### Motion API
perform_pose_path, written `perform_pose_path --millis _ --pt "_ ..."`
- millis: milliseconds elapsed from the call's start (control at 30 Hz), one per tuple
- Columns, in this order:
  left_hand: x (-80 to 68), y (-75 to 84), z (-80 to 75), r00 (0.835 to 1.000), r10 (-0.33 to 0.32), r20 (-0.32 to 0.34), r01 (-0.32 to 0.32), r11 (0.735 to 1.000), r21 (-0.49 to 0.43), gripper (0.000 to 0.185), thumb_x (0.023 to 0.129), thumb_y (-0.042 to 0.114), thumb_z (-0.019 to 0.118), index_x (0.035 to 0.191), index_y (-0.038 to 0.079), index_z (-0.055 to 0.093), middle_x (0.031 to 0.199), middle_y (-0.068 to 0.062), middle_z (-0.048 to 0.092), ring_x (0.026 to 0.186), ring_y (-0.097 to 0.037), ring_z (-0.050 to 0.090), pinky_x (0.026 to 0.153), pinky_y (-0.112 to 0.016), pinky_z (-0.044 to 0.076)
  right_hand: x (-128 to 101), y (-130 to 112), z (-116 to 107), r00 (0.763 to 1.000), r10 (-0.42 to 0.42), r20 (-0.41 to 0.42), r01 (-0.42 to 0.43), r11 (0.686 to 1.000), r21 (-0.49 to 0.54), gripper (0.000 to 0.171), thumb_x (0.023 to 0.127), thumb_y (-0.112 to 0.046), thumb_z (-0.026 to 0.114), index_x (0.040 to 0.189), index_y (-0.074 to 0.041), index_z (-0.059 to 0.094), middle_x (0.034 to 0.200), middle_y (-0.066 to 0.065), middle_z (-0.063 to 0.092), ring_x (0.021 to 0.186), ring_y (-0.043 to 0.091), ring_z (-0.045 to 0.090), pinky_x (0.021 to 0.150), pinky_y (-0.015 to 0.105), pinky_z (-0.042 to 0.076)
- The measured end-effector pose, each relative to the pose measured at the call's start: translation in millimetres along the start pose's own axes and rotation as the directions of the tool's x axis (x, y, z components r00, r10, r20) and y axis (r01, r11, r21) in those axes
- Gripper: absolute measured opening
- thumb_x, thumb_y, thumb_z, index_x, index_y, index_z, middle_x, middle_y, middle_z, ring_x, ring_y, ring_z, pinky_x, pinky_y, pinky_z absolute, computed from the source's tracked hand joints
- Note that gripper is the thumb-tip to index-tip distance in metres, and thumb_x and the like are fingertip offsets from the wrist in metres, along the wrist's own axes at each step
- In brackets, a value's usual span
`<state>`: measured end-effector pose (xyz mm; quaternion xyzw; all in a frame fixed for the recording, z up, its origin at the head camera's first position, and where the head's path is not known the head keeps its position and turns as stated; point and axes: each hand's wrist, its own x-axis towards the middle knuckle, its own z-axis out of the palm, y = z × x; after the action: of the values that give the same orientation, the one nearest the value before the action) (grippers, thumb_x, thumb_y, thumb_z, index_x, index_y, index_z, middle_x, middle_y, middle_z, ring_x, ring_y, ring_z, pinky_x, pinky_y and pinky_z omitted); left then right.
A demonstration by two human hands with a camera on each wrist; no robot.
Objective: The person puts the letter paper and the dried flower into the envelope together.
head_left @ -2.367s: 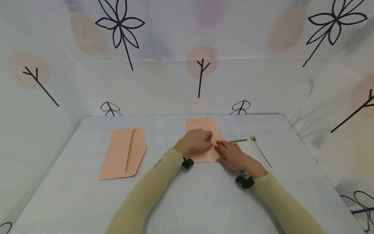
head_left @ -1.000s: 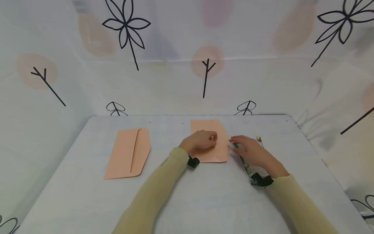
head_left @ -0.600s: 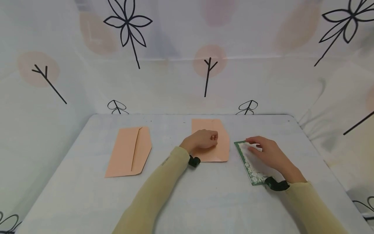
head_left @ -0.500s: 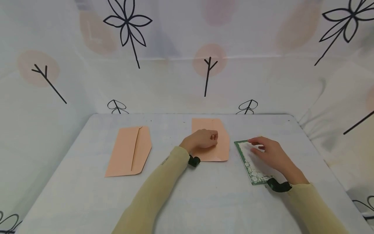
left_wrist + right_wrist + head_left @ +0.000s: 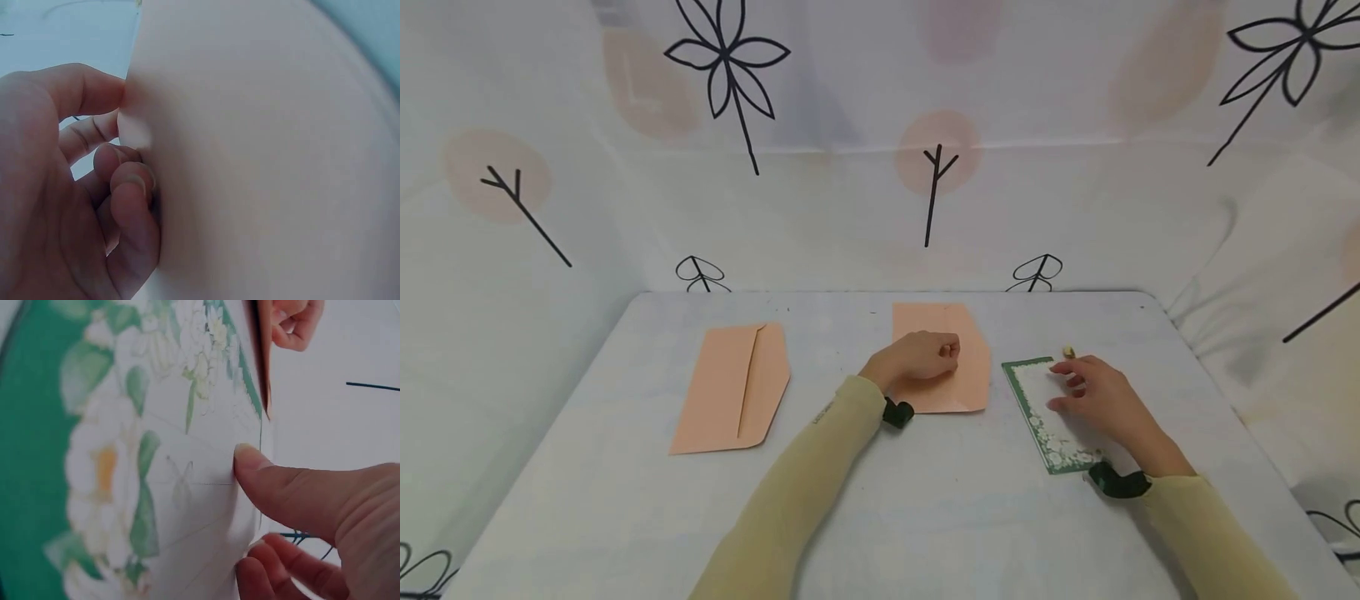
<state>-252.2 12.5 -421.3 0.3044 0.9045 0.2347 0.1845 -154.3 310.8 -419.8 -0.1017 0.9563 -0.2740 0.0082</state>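
In the head view my left hand rests over the peach envelope at the table's centre, fingers loosely curled. The left wrist view shows the fingertips right at the envelope's surface. My right hand hovers over the right part of a white card with a green floral border, thumb and fingers bent and apart. In the right wrist view the thumb overlaps the card face. The head of a small pale yellow flower shows just beyond the right fingers; its stem is hidden.
A second peach envelope, its seam showing, lies flat at the left of the white-covered table. A pale cloth backdrop with printed plants stands behind the table's far edge.
My right hand has left the central envelope and moved right over the card, its fingers most recently drawing back from the card's top edge. The left hand stays on the envelope.
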Motion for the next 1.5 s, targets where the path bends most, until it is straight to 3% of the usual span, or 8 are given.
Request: perform_pose_path --millis 333,900,1200,1500 --pt "0.7 -2.8 1.5 1.000 -0.001 0.001 0.001 1.000 -0.007 0.004 0.097 0.026 0.052 0.099 0.023 0.054 0.076 0.004 0.049 0.071 -0.013 0.047 0.065 -0.026 0.032 3.0 -4.2 -2.0 0.991 0.129 0.040 -0.128 0.991 -0.026 0.035 0.079 -0.017 0.084 0.095 0.001 0.059 0.096 0.018 0.055 0.090 0.036 0.055 0.076 0.049 0.045" --pt "-1.2 0.7 0.0 1.000 -0.017 0.009 0.017 1.000 0.004 0.005 0.096 0.026 0.052 0.099 0.022 0.054 0.073 0.005 0.044 0.069 -0.012 0.045 0.065 -0.025 0.031 5.9 -10.3 -1.8 0.966 0.236 0.108 -0.234 0.972 -0.035 0.026 0.082 -0.018 0.082 0.095 -0.004 0.064 0.095 0.017 0.057 0.090 0.035 0.049 0.076 0.047 0.041" --pt "-1.1 2.1 -0.5 1.000 -0.014 0.005 0.014 1.000 0.011 0.004 0.096 0.024 0.051 0.098 0.021 0.054 0.073 0.005 0.045 0.069 -0.012 0.044 0.065 -0.024 0.030 2.1 -14.1 -2.3 0.969 0.232 0.082 -0.228 0.972 -0.058 0.020 0.083 -0.018 0.079 0.094 -0.004 0.070 0.097 0.019 0.061 0.091 0.036 0.051 0.080 0.053 0.042" --pt "0.8 -0.2 1.8 1.000 -0.013 -0.004 0.013 1.000 0.013 0.004 0.096 0.024 0.050 0.096 0.023 0.053 0.075 0.004 0.048 0.073 -0.012 0.046 0.066 -0.025 0.032 0.0 -13.0 -3.4 0.985 0.158 0.063 -0.156 0.987 -0.042 0.017 0.083 -0.016 0.078 0.095 -0.004 0.074 0.095 0.017 0.062 0.089 0.033 0.056 0.075 0.047 0.044"
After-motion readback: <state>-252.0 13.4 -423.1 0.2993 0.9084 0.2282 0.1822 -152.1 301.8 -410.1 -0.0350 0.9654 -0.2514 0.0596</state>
